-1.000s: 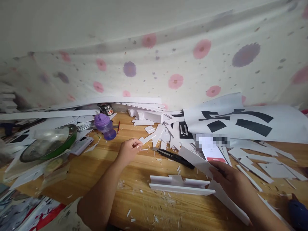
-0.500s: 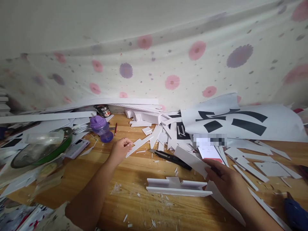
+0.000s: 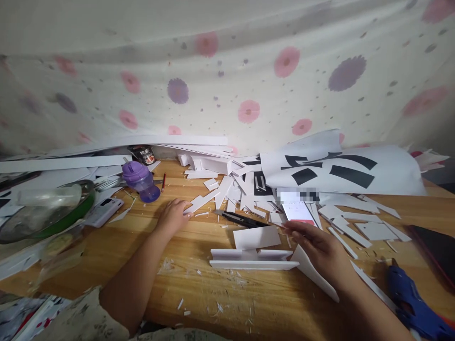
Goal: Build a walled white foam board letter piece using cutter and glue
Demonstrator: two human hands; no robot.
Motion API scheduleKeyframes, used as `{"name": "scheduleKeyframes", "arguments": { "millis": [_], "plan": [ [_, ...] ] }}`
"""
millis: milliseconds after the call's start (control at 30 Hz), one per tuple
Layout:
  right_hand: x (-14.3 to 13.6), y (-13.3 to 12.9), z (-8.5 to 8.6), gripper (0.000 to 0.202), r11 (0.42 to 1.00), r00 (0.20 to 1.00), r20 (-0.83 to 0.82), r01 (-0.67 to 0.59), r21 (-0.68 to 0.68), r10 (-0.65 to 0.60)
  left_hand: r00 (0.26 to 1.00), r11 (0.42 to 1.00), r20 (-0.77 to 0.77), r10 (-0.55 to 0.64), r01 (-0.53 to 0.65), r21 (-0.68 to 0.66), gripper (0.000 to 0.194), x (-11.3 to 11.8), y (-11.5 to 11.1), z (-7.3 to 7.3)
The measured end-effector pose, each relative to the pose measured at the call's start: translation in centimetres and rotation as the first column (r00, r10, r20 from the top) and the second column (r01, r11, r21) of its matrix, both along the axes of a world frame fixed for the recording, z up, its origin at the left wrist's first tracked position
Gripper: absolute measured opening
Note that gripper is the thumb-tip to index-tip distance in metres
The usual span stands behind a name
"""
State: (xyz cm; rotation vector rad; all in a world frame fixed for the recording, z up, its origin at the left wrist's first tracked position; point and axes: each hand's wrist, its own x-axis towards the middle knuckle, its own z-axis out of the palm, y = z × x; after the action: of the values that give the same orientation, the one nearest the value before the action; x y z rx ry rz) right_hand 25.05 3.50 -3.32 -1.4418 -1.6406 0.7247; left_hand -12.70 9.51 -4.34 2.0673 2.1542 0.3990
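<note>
My left hand [image 3: 173, 216] lies on the table with its fingers loosely stretched, fingertips by the near end of a white board strip [image 3: 203, 201]. Over the right of the work area, my right hand [image 3: 314, 241] reaches leftward with fingers extended. Its fingertips are close to the rear end of a black utility knife [image 3: 241, 219]. Below them, a white rectangular board piece [image 3: 256, 238] lies behind a white channel-shaped piece [image 3: 254, 265]. A curved white offcut [image 3: 316, 272] shows partly under my right hand. Whether the right fingertips touch anything is unclear.
A purple cup [image 3: 141, 182], a red pencil [image 3: 163, 182] and a green-rimmed bowl [image 3: 67, 222] stand left. White offcuts and a lit phone [image 3: 296, 210] lie behind the hands. A blue glue gun [image 3: 412, 293] and a dark tablet-like object [image 3: 435, 253] are at right.
My right hand has let go of the white rectangular piece, which now lies behind the channel piece. My left fingers have flattened out. The view has shifted slightly right and down.
</note>
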Motion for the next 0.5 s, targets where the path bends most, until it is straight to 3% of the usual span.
{"name": "scheduleKeyframes", "arguments": {
  "millis": [67,167,233,300,400,500],
  "plan": [
    [0.3,-0.6,0.9,0.026,0.992,0.997,0.061,0.048,0.115,-0.055,1.000,1.000,-0.020,-0.009,0.009,-0.016,0.026,-0.2,0.1,-0.1],
    [1.4,-1.9,2.5,0.020,0.934,0.969,0.153,0.133,0.332,-0.193,0.999,1.000,-0.031,-0.020,0.019,-0.022,0.024,-0.8,0.2,-0.3],
    [2.8,-3.0,3.2,0.019,0.903,0.936,0.226,0.164,0.397,-0.269,0.999,0.999,-0.028,-0.028,0.027,-0.023,0.023,-1.3,0.4,-0.5],
    [4.5,-4.2,3.3,0.020,0.922,0.903,0.330,0.148,0.358,-0.273,0.999,0.999,-0.021,-0.031,0.030,-0.024,0.023,-1.8,0.7,-0.6],
    [6.7,-5.7,2.7,0.024,0.974,0.849,0.499,0.075,0.212,-0.174,1.000,0.999,-0.008,-0.028,0.027,-0.033,0.024,-2.2,1.0,-0.8],
    [8.0,-6.5,2.0,0.029,0.991,0.804,0.588,0.018,0.134,-0.094,1.000,0.998,0.011,-0.026,0.026,-0.055,0.023,-2.1,1.1,-0.8]
  ]
}}
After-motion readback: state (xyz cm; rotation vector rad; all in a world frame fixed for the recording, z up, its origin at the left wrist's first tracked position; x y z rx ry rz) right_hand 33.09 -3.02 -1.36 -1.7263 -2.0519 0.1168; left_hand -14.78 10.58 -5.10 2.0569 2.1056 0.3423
